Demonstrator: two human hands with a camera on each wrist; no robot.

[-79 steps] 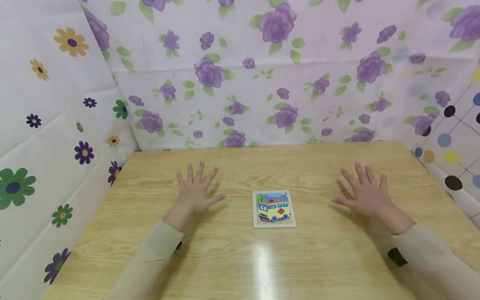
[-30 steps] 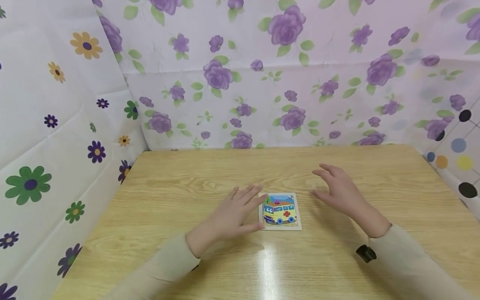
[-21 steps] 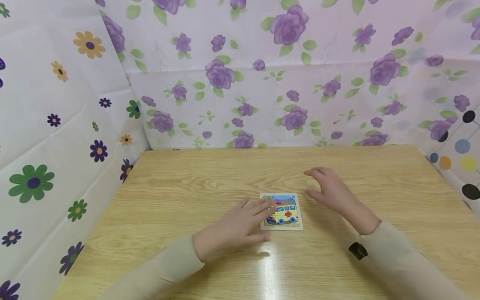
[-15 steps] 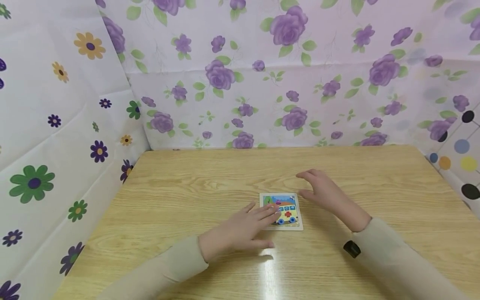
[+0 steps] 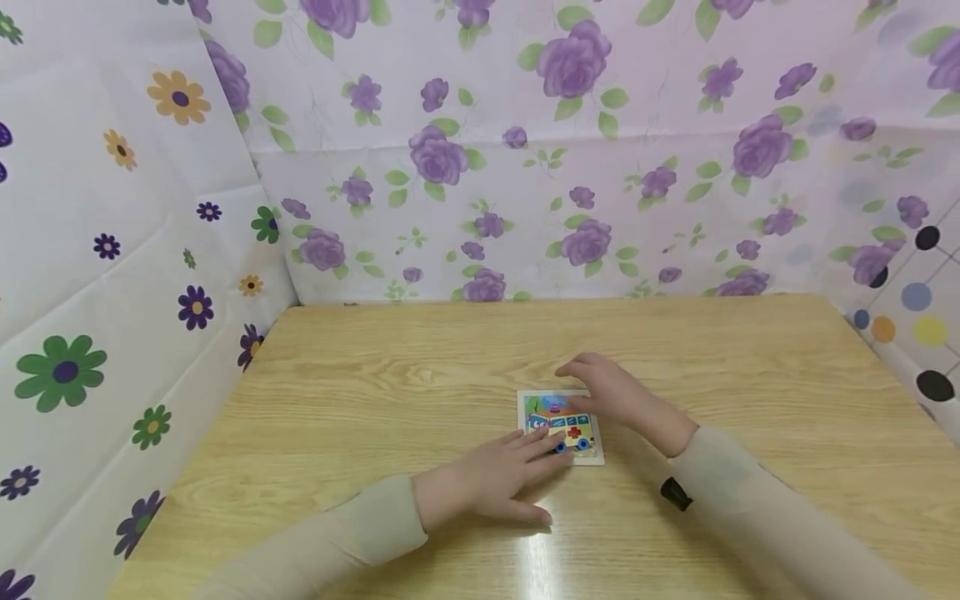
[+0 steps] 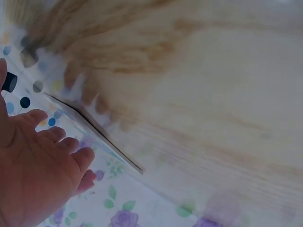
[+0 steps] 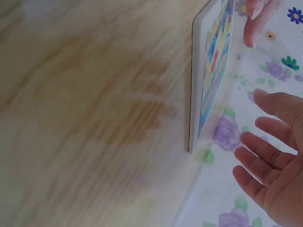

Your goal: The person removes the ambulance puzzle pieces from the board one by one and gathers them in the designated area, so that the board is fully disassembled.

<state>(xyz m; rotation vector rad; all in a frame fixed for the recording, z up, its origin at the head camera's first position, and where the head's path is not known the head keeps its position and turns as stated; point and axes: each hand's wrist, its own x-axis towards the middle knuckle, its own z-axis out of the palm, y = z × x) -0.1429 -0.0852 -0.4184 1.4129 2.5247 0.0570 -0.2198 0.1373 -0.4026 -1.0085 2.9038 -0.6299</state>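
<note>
Hovering empty-handed over a picture board (image 5: 574, 432) flat on the tabletop (image 5: 375, 375), with straight-fingered left hand (image 5: 498, 479) above near left part, with loosely spread right hand (image 5: 618, 398) above far right corner.

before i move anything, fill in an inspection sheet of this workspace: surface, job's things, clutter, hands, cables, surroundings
Surface: wood-grain table, with a bright glare streak toward the near edge.
Job's things: one white-bordered ambulance picture board, lying flat.
Clutter: nothing seen.
Grips: left grip above the board's near left part; right grip at its far right corner; both relaxed, holding nothing.
Cables: nothing seen.
Surroundings: purple-flowered sheet behind, daisy-print sheet left, dotted sheet right; dark object under the right cuff.
</note>
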